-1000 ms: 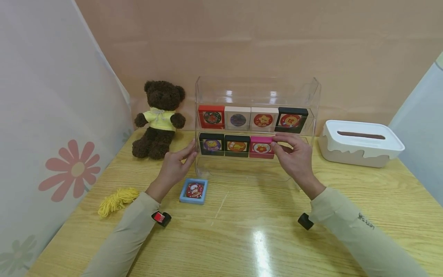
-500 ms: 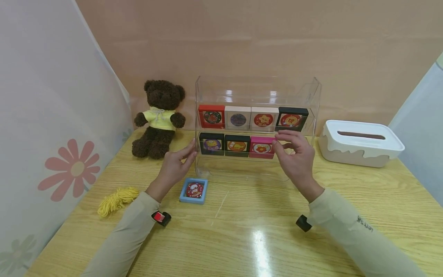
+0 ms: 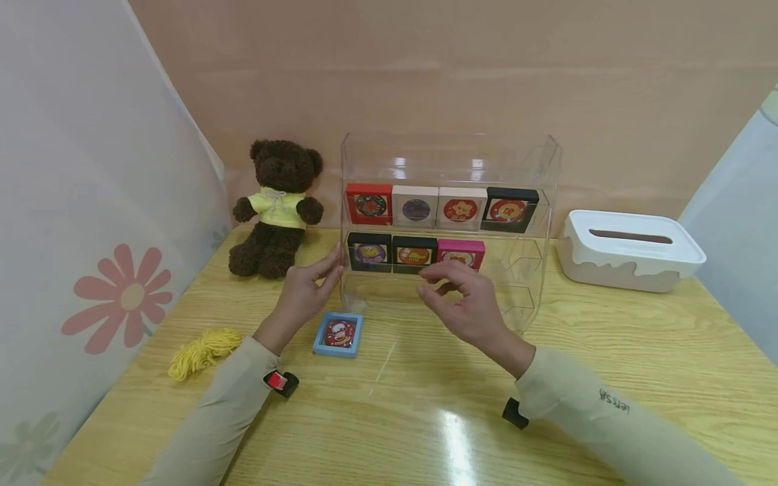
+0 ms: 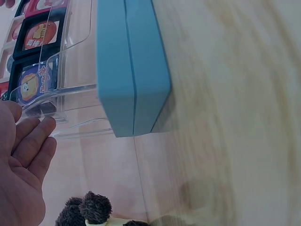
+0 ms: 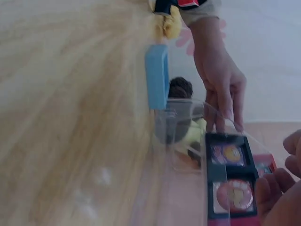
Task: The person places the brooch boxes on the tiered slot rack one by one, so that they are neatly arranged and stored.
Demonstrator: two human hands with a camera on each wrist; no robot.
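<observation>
A clear acrylic display rack (image 3: 450, 160) with stepped tiers stands at the back of the table. My left hand (image 3: 304, 293) pinches its left side edge between thumb and fingers. My right hand (image 3: 464, 304) hovers in front of the lower tier, fingers loosely bent with nothing held, partly covering the pink framed badge box (image 3: 467, 246). Beside that box, two black framed badge boxes (image 3: 415, 254) fill the left of the same tier. On the tier above are a red box (image 3: 369, 204), two white boxes (image 3: 462, 208) and a black box (image 3: 510, 210). A light blue framed badge box (image 3: 338, 335) lies on the table near my left wrist.
A brown teddy bear (image 3: 276, 209) in a yellow top sits left of the rack. Yellow yarn (image 3: 203, 352) lies by my left forearm. To the right stands a white tissue box (image 3: 632, 250). A curtain (image 3: 121, 169) borders the left side.
My right hand has drawn away from the pink box's right end and swung left and down in front of the lower tier. My left hand keeps its hold on the rack.
</observation>
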